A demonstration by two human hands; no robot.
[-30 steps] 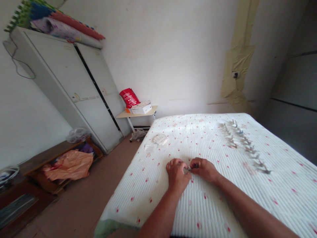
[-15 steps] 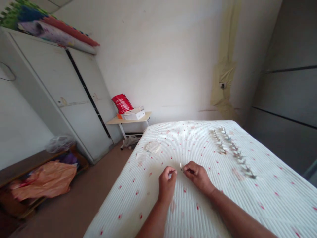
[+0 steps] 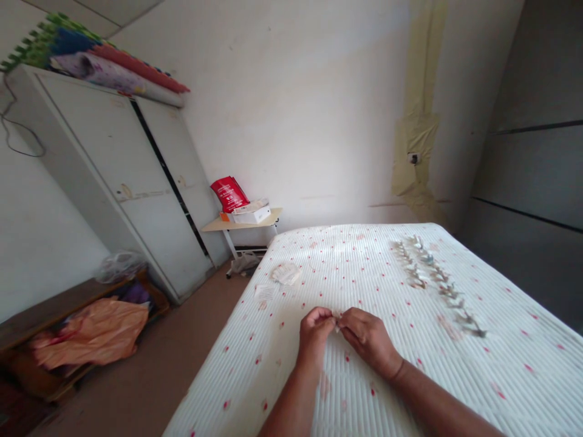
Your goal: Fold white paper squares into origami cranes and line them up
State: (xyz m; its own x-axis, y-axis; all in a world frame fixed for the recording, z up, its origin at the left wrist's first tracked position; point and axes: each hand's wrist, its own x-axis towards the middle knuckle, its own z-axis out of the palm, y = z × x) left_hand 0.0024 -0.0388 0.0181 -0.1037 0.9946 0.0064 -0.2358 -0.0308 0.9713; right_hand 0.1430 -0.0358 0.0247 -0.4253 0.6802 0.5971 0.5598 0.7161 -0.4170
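Note:
My left hand [image 3: 314,334] and my right hand [image 3: 371,340] meet above the bed, with their fingertips pinched together. Between them is a tiny pale piece of folded paper [image 3: 337,323], mostly hidden by the fingers. Both hands appear closed on it. To the right, small folded paper figures [image 3: 449,294], which look like paper cranes, stand in two rows on the white quilted bed cover [image 3: 359,400]. Left of my hands lie a pile of pale paper sheets [image 3: 286,274] and a flat sheet [image 3: 264,292].
A small side table [image 3: 214,225] beyond the bed holds a red bag [image 3: 229,193] and a white box [image 3: 251,215]. A grey cabinet [image 3: 150,224] with rolled mats [image 3: 122,79] on top stands left. An orange plastic bag [image 3: 93,334] lies on a low wooden shelf.
My left hand has moved right and joined my right hand at the folded paper, which only the right hand held before. The view has shifted slightly.

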